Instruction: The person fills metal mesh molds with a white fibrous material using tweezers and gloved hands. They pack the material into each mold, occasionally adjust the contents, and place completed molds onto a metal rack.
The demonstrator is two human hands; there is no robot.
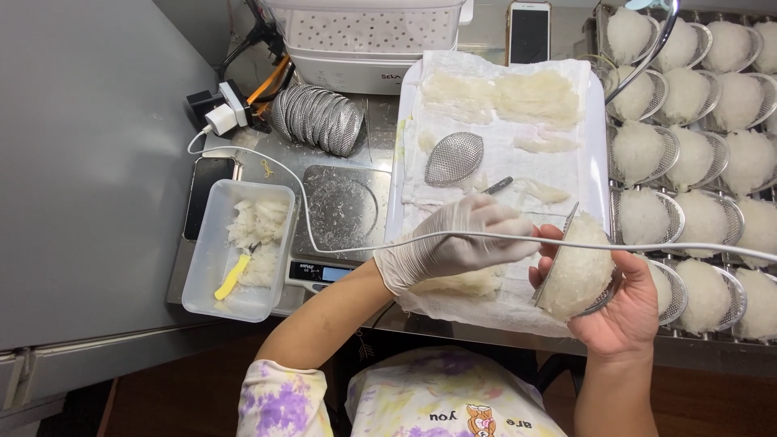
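My left hand point(457, 243), in a white glove, pinches a thin metal tool whose dark tip point(499, 184) sticks up behind the fingers. Its fingertips rest against a small metal mesh mould point(600, 301) packed with white fibrous material point(578, 271). My bare right hand point(623, 311) cups that mould from below, tilted toward me. Both hands hover over the near edge of a white tray point(600, 146) lined with paper towel. An empty oval mesh mould point(454, 158) lies on the towel, with flat pieces of the white material point(502, 93) at the far end.
Right of the tray stand several rows of filled mesh moulds point(704, 146). A digital scale point(340, 214), a clear tub point(201, 267) holding white material and yellow tweezers point(233, 277), a stack of empty moulds point(317, 120), a white steamer point(368, 40) and a phone point(529, 31) surround it. A white cable point(356, 249) crosses in front.
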